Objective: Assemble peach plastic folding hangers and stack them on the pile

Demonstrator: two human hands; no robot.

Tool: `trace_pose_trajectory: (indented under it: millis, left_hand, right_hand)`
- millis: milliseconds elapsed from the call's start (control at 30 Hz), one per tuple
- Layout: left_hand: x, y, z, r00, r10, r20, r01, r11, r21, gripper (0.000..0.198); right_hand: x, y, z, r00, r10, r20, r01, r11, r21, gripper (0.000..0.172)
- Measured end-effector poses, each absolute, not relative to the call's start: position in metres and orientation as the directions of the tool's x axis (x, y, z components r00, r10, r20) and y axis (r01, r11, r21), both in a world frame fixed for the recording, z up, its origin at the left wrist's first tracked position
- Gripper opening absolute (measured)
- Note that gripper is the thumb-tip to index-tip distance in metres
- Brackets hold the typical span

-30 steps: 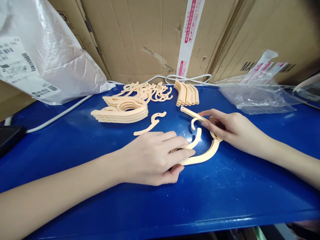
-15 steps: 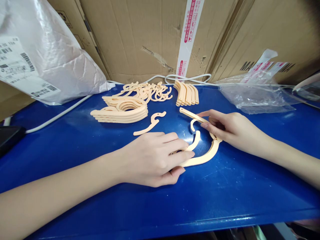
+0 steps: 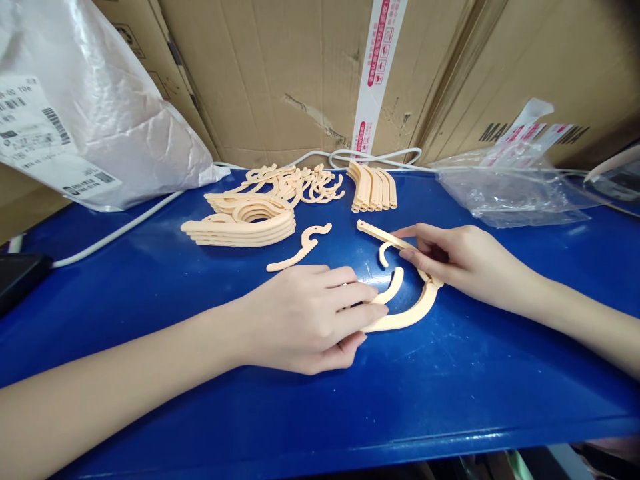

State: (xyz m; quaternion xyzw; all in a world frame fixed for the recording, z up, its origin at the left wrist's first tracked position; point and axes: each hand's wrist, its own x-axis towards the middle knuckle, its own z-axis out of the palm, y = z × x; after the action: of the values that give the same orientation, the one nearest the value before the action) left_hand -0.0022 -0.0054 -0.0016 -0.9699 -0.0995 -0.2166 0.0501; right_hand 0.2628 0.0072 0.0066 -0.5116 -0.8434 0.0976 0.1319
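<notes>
A cream plastic folding hanger point(image 3: 407, 317) lies on the blue table between my hands. My left hand point(image 3: 310, 320) is closed over its left part, which the fingers mostly hide; a curved end sticks out past the fingertips. With thumb and fingers, my right hand point(image 3: 455, 257) pinches the hanger's straight arm at the right, tilted up toward the back left. A small hook curls below that arm. One loose hook-shaped piece point(image 3: 303, 253) lies just beyond my left hand.
Folded cream hangers point(image 3: 245, 233) are stacked at the back left, with a heap of hook pieces point(image 3: 320, 187) behind. Several curved arm pieces point(image 3: 373, 190) stand in a row. A silvery mailing bag point(image 3: 125, 127), clear plastic bag point(image 3: 510, 193), white cable point(image 3: 120, 230) and cardboard boxes point(image 3: 270, 73) border the table.
The pinched arm has tipped slightly lower and left with my right fingers. The curved end beyond my left fingers has shifted slightly right and down. My left hand is almost still.
</notes>
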Motion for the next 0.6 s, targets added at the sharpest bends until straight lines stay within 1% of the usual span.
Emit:
trace_pose_trajectory:
  millis: [400,600]
  left_hand:
    - [-0.0023,-0.0036,-0.0009,0.885,0.187,0.426,0.212,-0.977,-0.014,0.02]
    - [-0.0018,-0.0026,-0.0007,0.885,0.22,0.411,0.218,-0.974,0.052,0.022]
  right_hand:
    - [0.2634,0.0069,0.0067,-0.476,0.87,0.131,0.826,0.493,-0.274,0.034]
    - [0.2645,0.0066,0.0081,-0.555,0.822,0.123,0.783,0.567,-0.254,0.032]
